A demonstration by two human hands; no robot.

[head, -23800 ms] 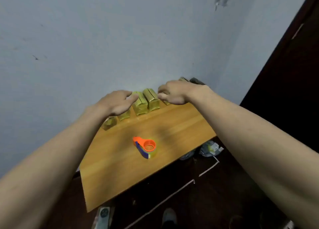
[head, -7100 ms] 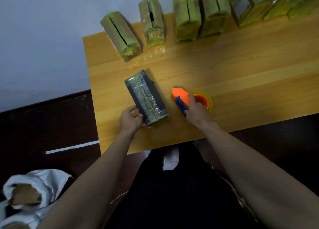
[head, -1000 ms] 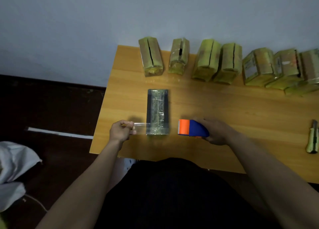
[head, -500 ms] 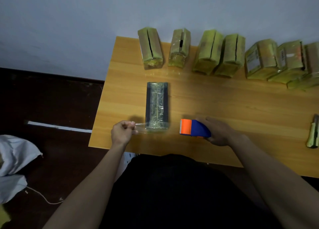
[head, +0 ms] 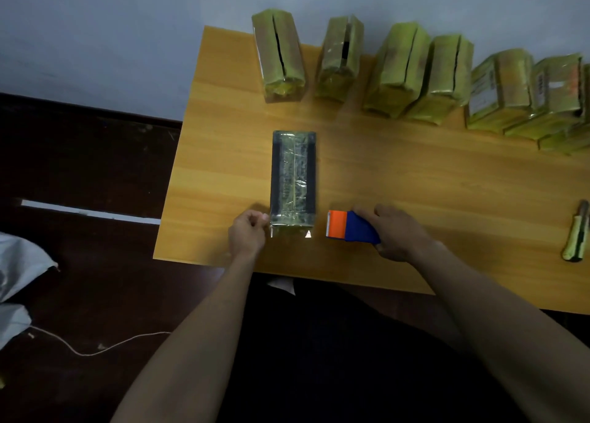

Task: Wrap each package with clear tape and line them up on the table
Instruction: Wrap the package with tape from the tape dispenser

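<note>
**While tape spans the near end: package lies lengthwise, away from the person**

Left hand (head: pixel 247 235) pinched shut on the clear tape (head: pixel 289 229) end, touching the package's near-left corner. Dark package (head: pixel 293 178) flat on the wooden table (head: pixel 415 180), long axis near-to-far, far end pointing at the row of yellow-green wrapped packages (head: pixel 396 71) along the wall. Right hand (head: pixel 396 232) clamped on the orange-blue tape dispenser (head: pixel 349 229), just right of the package. Utility knife (head: pixel 576 231) at far right.

My left hand (head: pixel 247 236) now sits right against the package's (head: pixel 293 180) near corner, the clear tape (head: pixel 289 229) pulled across its end.
</note>
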